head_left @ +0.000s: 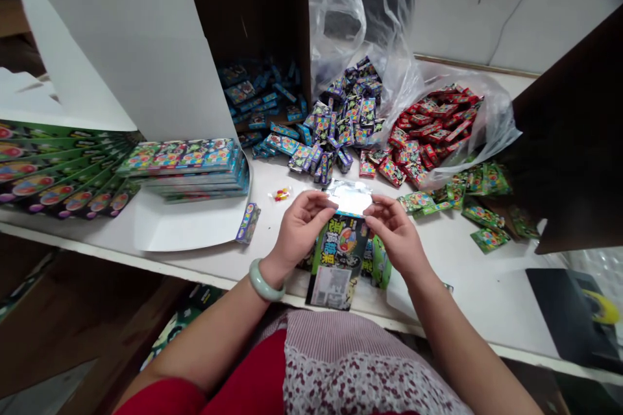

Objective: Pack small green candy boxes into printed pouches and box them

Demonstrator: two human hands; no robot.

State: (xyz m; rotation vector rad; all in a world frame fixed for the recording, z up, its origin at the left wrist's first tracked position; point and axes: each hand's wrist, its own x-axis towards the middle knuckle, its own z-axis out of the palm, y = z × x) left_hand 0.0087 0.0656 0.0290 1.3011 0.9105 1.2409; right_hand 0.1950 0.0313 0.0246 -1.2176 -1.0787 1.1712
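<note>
Silver foil sheet [348, 198] sits between both grips, long axis running left-right across the view. Left grip [302, 227], with a pale green jade bangle [266, 279] at the wrist, is clamped on its left end. Right grip [394, 233] is clamped on its right end. Neither is clearly nearer. Grips are apart, thumbs and fingertips closed on the foil.

Black-and-green printed packet [341, 253] lies directly under the foil, its top edge touching or just behind it; can't tell if they're joined. Green printed pouch [380, 264] lies just right of it on the white desk [462, 292].

Containers, far side of desk:
- Brown cardboard carton [243, 6]: loose blue packets [253, 104], spilling forward.
- Clear plastic bag [363, 13]: heap of purple packets [350, 123] at its mouth.
- Second clear plastic bag [494, 123]: red packets [428, 136].
- Open white card box lid [121, 45] and flap [185, 227]: stack of multicoloured display cards [182, 168] on the flap.

Also loose: green packets [467, 201] right of the grips, green display boxes [53, 168] far left, single blue box [248, 222] by the flap, small wrapped red-and-yellow sweets [281, 194] near the left grip.
</note>
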